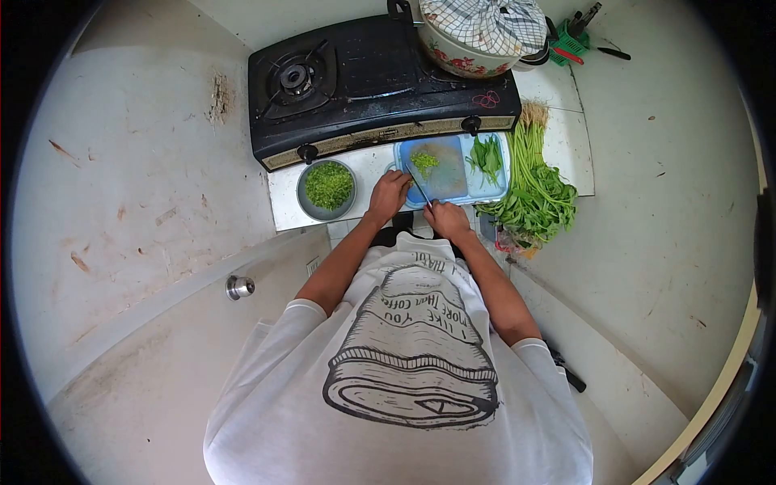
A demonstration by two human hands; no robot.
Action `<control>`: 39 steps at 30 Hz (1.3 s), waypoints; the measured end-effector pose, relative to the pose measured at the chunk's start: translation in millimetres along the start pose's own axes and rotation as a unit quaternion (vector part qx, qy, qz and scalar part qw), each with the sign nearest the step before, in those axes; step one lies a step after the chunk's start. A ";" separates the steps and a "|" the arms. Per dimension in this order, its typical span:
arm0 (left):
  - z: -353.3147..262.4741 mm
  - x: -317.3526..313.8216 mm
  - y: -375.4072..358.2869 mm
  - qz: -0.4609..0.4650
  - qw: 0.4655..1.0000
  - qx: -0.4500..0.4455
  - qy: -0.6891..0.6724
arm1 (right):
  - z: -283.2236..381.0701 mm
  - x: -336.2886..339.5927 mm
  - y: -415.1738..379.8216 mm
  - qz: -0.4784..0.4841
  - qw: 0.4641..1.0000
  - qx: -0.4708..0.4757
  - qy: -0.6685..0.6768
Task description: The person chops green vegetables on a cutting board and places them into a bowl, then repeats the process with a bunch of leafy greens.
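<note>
My right hand is wrapped around the handle of a knife, whose blade slants up and left over a blue cutting board. Just left of the blade, my left hand has its fingers curled together at the board's edge; what they hold is hidden. Beyond the blade tip lies a small pile of chopped greens. Several whole green leaves rest in the board's right section. Left of my left hand stands a grey bowl full of finely chopped greens.
A black two-burner stove spans the back of the counter, with a cloth-covered floral pot on its right. A large bunch of leafy stems lies to the board's right. A green basket holds utensils at the far right corner.
</note>
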State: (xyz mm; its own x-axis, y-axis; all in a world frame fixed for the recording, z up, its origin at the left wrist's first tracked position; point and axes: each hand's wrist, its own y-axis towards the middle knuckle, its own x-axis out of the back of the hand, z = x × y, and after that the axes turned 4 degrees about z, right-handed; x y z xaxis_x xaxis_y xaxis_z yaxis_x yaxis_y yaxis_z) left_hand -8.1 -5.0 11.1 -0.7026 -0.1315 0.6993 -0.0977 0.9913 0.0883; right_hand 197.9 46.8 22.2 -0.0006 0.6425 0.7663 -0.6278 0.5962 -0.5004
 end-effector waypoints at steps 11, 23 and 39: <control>0.4 0.6 0.7 -0.004 0.999 0.007 -0.032 | 6.0 -3.6 18.8 -0.043 0.999 0.014 -0.013; 1.9 -4.1 1.2 -0.013 0.997 0.035 -0.070 | 11.2 -0.9 13.4 -0.036 0.999 0.004 0.008; 2.7 -2.6 13.9 0.013 0.996 0.049 -0.078 | 6.3 5.8 2.3 -0.040 0.999 0.007 0.015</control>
State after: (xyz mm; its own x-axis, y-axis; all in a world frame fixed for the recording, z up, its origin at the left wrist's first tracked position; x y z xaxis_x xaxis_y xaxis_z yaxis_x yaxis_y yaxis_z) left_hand -9.6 9.0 8.6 -0.8064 -0.1127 0.5805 -0.1412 0.9900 -0.0041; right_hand 191.6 48.9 28.0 0.0737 0.6080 0.7905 -0.6364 0.6390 -0.4321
